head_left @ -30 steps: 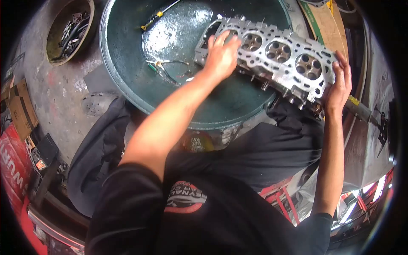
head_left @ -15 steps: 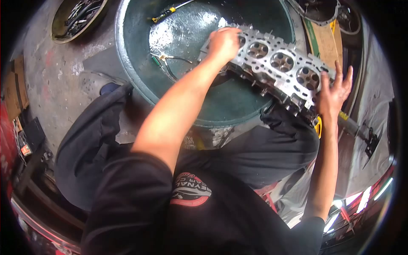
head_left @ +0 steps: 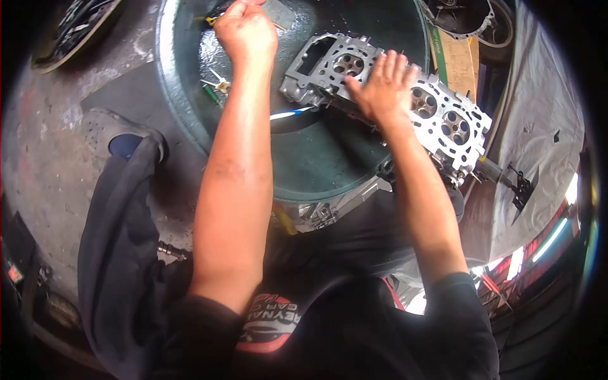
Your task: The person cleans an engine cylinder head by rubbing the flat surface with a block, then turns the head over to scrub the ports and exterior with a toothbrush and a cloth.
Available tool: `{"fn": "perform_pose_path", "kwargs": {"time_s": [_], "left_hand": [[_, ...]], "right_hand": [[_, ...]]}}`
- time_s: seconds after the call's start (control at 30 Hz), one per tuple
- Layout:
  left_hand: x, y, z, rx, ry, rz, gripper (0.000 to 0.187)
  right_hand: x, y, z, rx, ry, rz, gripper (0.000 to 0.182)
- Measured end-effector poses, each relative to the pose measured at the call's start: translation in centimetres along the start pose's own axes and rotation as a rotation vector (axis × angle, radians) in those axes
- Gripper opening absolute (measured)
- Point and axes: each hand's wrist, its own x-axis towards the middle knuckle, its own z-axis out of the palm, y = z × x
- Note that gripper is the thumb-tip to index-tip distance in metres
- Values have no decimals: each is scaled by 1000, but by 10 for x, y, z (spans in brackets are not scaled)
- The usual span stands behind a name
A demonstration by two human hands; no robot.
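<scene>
A silver cylinder head (head_left: 453, 126) lies slantwise across the dark green tub (head_left: 166, 82), its flat face with round combustion chambers and valves turned up. My right hand (head_left: 387, 92) rests palm down on the middle of that face, fingers stretched out and covering one chamber. Above the tub's far left part, my left hand (head_left: 248, 31) is closed, its fingertips cut by the upper frame edge. I cannot tell what it holds. Right beside it shows a grey flat piece (head_left: 280, 14). A yellow-handled tool (head_left: 206, 21) lies partly hidden behind this hand.
Green-handled pliers (head_left: 212, 93) lie in the tub. A white and blue stick (head_left: 290, 114) shows beside the cylinder head. A pan of dark parts (head_left: 76, 31) stands at upper left; cardboard (head_left: 460, 63) and a grey sheet (head_left: 538, 120) lie on the right.
My left hand has left the cylinder head's left end and moved up and left. My right hand has shifted from its right end to the middle. The grey flat piece now shows.
</scene>
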Motion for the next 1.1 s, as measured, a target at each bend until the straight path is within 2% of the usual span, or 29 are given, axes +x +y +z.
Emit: {"fn": "perform_pose_path", "kwargs": {"time_s": [0.07,0.1,0.17,0.23,0.33,0.37,0.47,0.5,0.53,0.6,0.63,0.67,0.7,0.73,0.77,0.8,0.87,0.9,0.93,0.97,1.0,1.03,1.07,1.1], "left_hand": [[-8,15,-2,11,-58,-95,25],[-3,12,6,-155,38,-276,30],[-6,15,7,-115,3,-296,33],[-8,19,5,-74,4,-316,31],[-10,29,9,-35,136,-274,29],[-10,17,11,14,148,-253,28],[-21,-8,13,411,-92,-111,28],[-31,-16,18,411,-120,-112,27],[-41,-24,20,643,-214,1,27],[-70,-31,29,508,-258,45,27],[-87,-14,31,544,-309,56,19],[-106,-19,37,569,-390,180,12],[-130,-19,42,625,-498,212,13],[-154,-6,42,606,-658,158,19],[-186,-15,48,438,-598,148,28],[-204,-9,51,439,-562,301,30],[-192,-13,53,334,-509,322,27],[-173,-22,55,427,-510,-6,24],[-151,-32,51,521,-493,-350,22],[-139,-34,43,660,-658,-203,17],[-157,-49,53,453,-481,-228,18],[-192,-78,71,249,-301,-233,22],[-195,-56,56,403,-385,46,24],[-198,-33,41,549,-412,340,25]], "right_hand": [[16,-25,6,18,-16,10,97],[19,-39,0,41,-42,-7,97],[31,-69,-3,26,-77,-12,95],[39,-96,16,60,-24,-138,90],[28,-122,1,34,-133,-352,84],[21,-130,4,43,-93,-342,84],[-13,-117,17,220,31,-550,82],[-33,-102,11,311,29,-589,79],[-54,-80,0,403,32,-623,76],[-91,-27,-23,504,102,-557,65],[-106,6,-37,554,115,-481,60],[-119,41,-52,606,129,-407,57],[-132,75,-68,773,156,-291,49],[-142,106,-63,782,291,-226,45],[-145,141,-64,722,431,-182,42],[-145,169,-61,649,601,-143,41],[-138,211,-35,591,696,76,38],[-132,220,-17,725,686,253,42],[-121,221,0,1240,574,473,50],[-111,223,31,1373,548,456,53],[-94,227,64,1513,541,419,55],[-88,232,87,2108,342,659,54],[-86,225,73,1839,454,402,57],[-88,222,71,1951,372,426,56]]}}
